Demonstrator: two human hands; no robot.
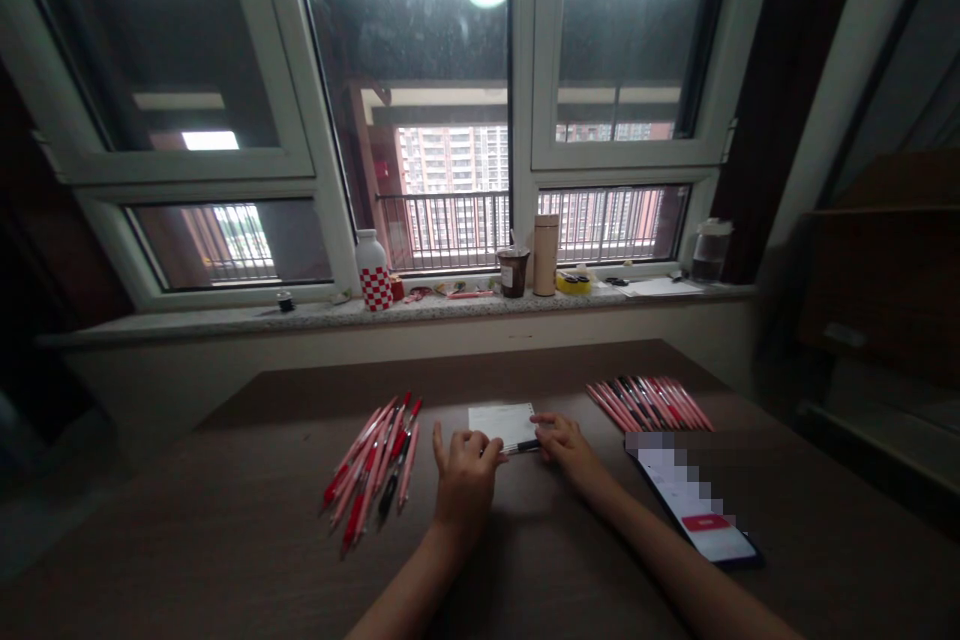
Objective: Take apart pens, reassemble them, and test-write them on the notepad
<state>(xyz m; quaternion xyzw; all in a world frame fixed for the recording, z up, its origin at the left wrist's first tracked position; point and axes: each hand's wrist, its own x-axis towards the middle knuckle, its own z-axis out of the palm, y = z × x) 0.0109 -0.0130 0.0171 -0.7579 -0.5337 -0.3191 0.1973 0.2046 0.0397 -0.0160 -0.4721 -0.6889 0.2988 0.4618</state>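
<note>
A black-and-clear pen [523, 446] lies level between my two hands, just over the near edge of a small white sheet of paper [499, 417]. My left hand [466, 475] pinches the pen's left end, its little finger side raised. At the dark right end, the fingers of my right hand [568, 452] close on it. Left of my hands is a loose pile of pink, red and black pens [375, 470]. On the right, more pens [649, 403] lie side by side in a row.
A phone with a lit, partly blurred screen [694, 505] lies on the brown table [300, 560] beside my right forearm. Behind, the windowsill [322, 317] carries a checkered bottle [375, 272], a dark cup [513, 273], a tan flask [546, 255] and a clear jar [710, 250].
</note>
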